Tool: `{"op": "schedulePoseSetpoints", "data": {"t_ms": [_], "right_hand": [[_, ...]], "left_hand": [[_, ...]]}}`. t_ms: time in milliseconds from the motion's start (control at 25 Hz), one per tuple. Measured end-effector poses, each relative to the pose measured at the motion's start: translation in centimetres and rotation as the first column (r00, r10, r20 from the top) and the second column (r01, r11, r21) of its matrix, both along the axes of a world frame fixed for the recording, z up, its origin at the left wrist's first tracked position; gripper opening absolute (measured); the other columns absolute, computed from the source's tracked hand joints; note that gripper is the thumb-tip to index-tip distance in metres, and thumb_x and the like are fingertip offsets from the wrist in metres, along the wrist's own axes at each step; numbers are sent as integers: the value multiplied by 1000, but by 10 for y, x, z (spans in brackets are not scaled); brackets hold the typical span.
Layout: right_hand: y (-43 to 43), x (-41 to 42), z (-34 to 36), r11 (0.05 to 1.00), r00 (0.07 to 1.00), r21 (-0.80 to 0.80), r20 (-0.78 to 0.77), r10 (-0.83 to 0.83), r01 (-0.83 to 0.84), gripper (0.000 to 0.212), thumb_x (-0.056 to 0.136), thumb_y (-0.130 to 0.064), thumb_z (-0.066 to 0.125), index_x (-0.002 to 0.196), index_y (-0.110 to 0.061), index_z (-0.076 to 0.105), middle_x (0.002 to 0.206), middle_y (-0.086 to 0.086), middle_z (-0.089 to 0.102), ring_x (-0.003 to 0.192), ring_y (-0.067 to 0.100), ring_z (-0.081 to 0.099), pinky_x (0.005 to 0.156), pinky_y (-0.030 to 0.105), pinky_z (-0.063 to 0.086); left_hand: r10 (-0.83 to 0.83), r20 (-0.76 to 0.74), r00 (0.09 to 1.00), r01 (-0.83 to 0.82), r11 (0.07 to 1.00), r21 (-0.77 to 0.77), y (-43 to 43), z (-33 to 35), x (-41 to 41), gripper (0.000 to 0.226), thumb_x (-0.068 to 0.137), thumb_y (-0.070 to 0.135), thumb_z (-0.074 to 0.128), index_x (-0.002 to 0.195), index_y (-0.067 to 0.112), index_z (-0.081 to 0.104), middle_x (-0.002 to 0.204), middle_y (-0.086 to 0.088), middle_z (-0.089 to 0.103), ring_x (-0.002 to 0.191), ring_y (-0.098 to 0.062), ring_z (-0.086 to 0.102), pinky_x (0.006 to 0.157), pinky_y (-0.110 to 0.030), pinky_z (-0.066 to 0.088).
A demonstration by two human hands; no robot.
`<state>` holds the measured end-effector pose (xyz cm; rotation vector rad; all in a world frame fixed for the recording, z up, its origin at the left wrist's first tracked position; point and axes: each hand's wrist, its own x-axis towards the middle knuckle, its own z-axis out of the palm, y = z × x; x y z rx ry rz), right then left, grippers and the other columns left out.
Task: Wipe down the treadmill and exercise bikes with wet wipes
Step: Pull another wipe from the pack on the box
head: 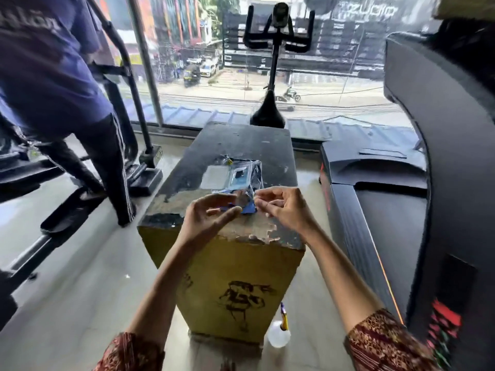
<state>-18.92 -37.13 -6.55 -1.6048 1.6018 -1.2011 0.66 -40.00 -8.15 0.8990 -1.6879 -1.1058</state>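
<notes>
The pack of wipes (pixel 233 178) lies on the worn black top of a yellow box (pixel 227 263), at its near end. A pale flap is seen turned back beside a dark opening on the pack's upper face; whether wipes show inside cannot be made out.

The near edge of the pack is held by the left hand (pixel 211 212), with the thumb and curled fingers closed on the foil. The right hand (pixel 281 207) is just beside the same edge with its fingers curled. The blur hides whether anything is pinched in them.

The step in hand is judged to be the getting of a wipe; no machine has yet been touched. The pack will probably have to be steadied while a single sheet is drawn through the opening.

A small pale bottle (pixel 278 333) stands on the floor against the box; its contents cannot be told. The treadmill (pixel 388 210) lies to the right and an exercise bike (pixel 278 30) stands by the window. Another person (pixel 53 76) is on a machine to the left.
</notes>
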Motion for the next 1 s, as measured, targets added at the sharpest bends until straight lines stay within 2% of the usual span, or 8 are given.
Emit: {"op": "schedulePoseSetpoints", "data": {"t_ms": [240,360,440,560,720,840,920,1000], "right_hand": [[-82,-6,14,999,998,-45,-55,-9,7,20,81,-8,74,100,-3,72,91,6,73,73,6,66,70,18,54],[-102,-4,21,989,956,-27,-263,132,-144,8,81,-9,75,88,-7,75,76,-9,68,66,-9,61,65,8,47],[-108,-3,21,963,861,95,-432,268,-253,5,83,-5,70,86,-6,73,80,-5,71,73,-4,63,67,10,46],[-120,-3,13,947,719,190,-616,321,-259,15,87,-1,60,95,-7,71,94,5,70,88,15,63,79,28,48],[-147,-8,14,961,688,114,-678,260,-251,15,90,-8,62,90,-18,74,93,0,66,89,16,53,79,34,48],[-158,-5,18,959,607,157,-747,272,-237,9,87,-17,65,83,-14,72,96,1,65,92,20,54,79,37,48],[-163,1,20,954,526,216,-798,296,-208,13,87,-19,60,89,-11,69,100,3,63,96,20,54,81,35,47],[-167,7,22,946,496,274,-805,325,-176,15,88,-20,59,97,-10,65,105,4,61,103,21,52,84,32,42]], "left_hand": [[11,29,1000,-10,1000,-24,-87,8,-11,27,63,45,76,88,37,68,88,27,70,88,5,64,81,-16,48],[20,34,999,-19,999,-38,-120,9,-8,22,68,37,74,89,38,68,94,26,70,95,3,64,81,-10,46],[6,49,999,-4,1000,-29,-135,6,-5,24,69,36,78,90,36,69,97,22,71,96,3,64,81,-9,45],[-37,55,998,36,999,10,-150,1,-5,25,69,37,80,93,30,71,98,17,72,98,2,64,84,-9,45],[-42,67,997,40,999,25,-165,0,-12,26,71,35,81,94,28,72,98,16,72,98,0,65,86,-11,45],[-7,83,997,5,1000,25,-170,-2,-17,25,69,34,79,93,31,72,96,17,72,95,-1,65,84,-11,46],[6,93,996,-8,1000,20,-173,-2,-19,24,69,32,78,92,33,71,96,18,72,93,-1,66,84,-12,46],[11,103,995,-12,1000,15,-177,-2,-20,25,69,33,77,93,34,71,96,19,72,93,0,66,83,-10,46]]}}
